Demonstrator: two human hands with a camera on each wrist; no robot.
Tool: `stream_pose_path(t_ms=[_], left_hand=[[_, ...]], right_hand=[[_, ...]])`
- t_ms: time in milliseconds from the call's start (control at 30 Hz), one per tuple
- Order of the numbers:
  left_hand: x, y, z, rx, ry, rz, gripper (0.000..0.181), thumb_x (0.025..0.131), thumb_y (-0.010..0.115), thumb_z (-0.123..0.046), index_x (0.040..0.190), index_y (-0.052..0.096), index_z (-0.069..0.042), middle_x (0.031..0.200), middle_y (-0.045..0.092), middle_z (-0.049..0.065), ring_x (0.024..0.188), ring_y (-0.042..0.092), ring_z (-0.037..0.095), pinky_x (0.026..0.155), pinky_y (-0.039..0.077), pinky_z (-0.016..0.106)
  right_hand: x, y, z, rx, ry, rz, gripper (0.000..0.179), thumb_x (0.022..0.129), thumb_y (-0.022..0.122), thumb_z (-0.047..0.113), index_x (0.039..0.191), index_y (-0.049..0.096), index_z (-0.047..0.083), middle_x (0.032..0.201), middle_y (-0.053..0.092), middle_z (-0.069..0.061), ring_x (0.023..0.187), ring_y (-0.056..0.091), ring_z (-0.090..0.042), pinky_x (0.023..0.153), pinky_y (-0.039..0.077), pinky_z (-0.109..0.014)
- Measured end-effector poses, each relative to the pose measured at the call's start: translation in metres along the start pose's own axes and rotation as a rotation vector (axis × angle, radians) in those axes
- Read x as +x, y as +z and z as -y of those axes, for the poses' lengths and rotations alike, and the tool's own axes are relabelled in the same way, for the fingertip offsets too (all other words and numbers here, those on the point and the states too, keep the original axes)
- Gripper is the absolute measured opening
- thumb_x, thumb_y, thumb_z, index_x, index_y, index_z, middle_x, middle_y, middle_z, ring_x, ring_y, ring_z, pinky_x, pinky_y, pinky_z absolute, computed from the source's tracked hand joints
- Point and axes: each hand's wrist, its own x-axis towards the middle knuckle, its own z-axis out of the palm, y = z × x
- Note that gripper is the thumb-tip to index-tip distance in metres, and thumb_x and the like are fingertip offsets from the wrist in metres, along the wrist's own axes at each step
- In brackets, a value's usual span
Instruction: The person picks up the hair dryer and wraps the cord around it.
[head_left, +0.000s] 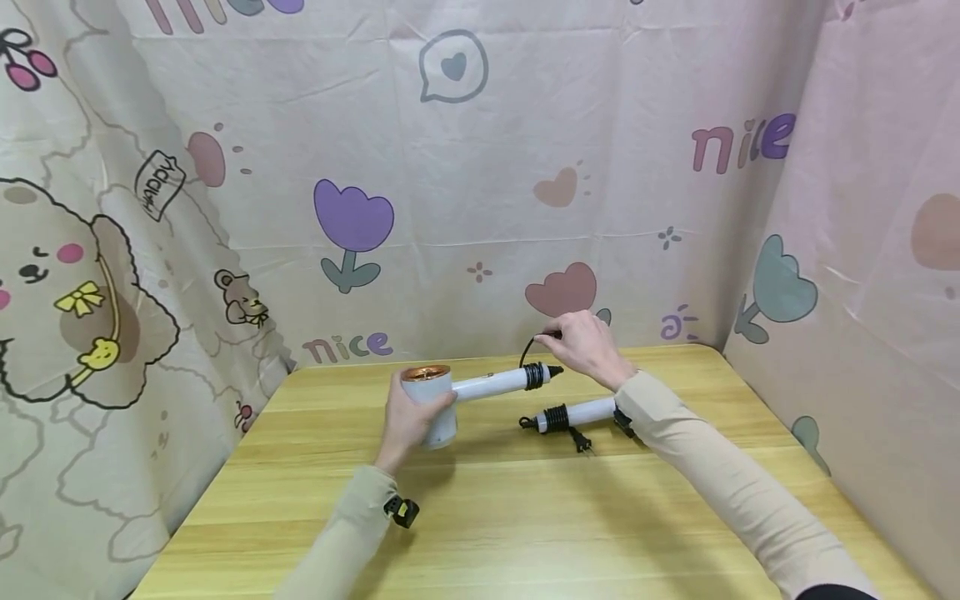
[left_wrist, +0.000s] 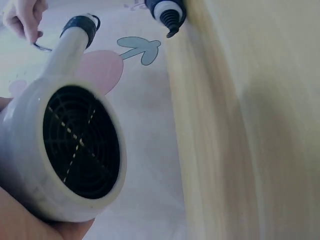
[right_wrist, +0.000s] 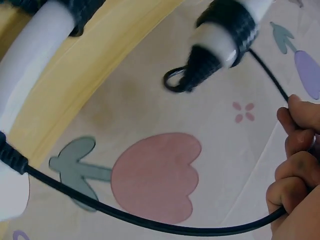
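My left hand (head_left: 408,417) grips the barrel of a white hair dryer (head_left: 491,385) with a copper-coloured ring at its upper end. In the left wrist view its round black grille (left_wrist: 82,142) faces the camera. The dryer's handle points right, raised off the table. Black cord (head_left: 534,376) is wound round the handle near its tip. Above that tip, my right hand (head_left: 588,346) holds a length of this cord (right_wrist: 270,75) between thumb and curled fingers. From the hand, cord also loops to a ribbed black end (right_wrist: 12,156) in the right wrist view.
A second white hair dryer (head_left: 588,412) lies on the wooden table (head_left: 495,525) beneath my right forearm, which hides part of it. Its handle also carries wound black cord (head_left: 556,418). A two-pronged plug (head_left: 581,442) is beside it. Printed curtains (head_left: 480,167) stand behind and at both sides.
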Motion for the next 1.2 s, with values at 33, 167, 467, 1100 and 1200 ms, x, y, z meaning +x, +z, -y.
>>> stream_pose_path(t_ms=[33,167,467,1100,1200], left_hand=[[-0.001,0.001,0.000,0.001,0.011,-0.011,0.088,0.070,0.087,-0.021,0.140,0.036,-0.004,0.118,0.057,0.020,0.097,0.060,0.033,0.079,0.057,0.041],[-0.001,0.003,0.000,0.018,0.049,-0.084,0.087,0.070,0.088,-0.024,0.139,0.037,-0.007,0.117,0.059,0.018,0.095,0.060,0.031,0.077,0.056,0.039],[-0.003,0.009,0.004,0.003,0.125,-0.260,0.086,0.067,0.090,-0.024,0.135,0.040,-0.007,0.114,0.062,0.017,0.090,0.062,0.030,0.073,0.054,0.037],[0.011,0.012,-0.008,-0.438,-0.168,-0.347,0.073,0.076,0.083,-0.018,0.133,0.039,-0.004,0.114,0.051,0.009,0.088,0.060,0.017,0.073,0.057,0.027],[0.011,0.012,-0.009,-0.511,-0.207,-0.334,0.065,0.078,0.082,-0.017,0.128,0.041,-0.007,0.112,0.053,0.006,0.083,0.063,0.014,0.072,0.059,0.029]], right_hand=[[0.000,0.000,0.002,0.021,0.003,0.004,0.019,0.089,0.072,0.032,0.094,0.080,0.016,0.085,0.076,-0.001,0.063,0.065,-0.010,0.058,0.054,-0.032],[-0.002,0.002,0.009,0.101,0.008,0.020,0.019,0.091,0.069,0.029,0.094,0.080,0.014,0.084,0.076,-0.001,0.061,0.063,-0.008,0.060,0.054,-0.032],[-0.010,0.015,0.014,0.218,0.081,0.063,0.023,0.096,0.062,0.027,0.102,0.078,0.012,0.093,0.076,-0.004,0.059,0.054,-0.009,0.055,0.045,-0.027],[-0.028,0.028,0.004,0.281,0.133,0.139,0.034,0.107,0.035,0.026,0.106,0.067,0.015,0.068,0.045,-0.002,0.056,0.036,-0.015,0.056,0.037,-0.032],[-0.032,0.032,0.005,0.261,0.131,0.169,0.035,0.108,0.033,0.028,0.107,0.066,0.016,0.071,0.049,-0.003,0.062,0.043,-0.017,0.063,0.042,-0.034]])
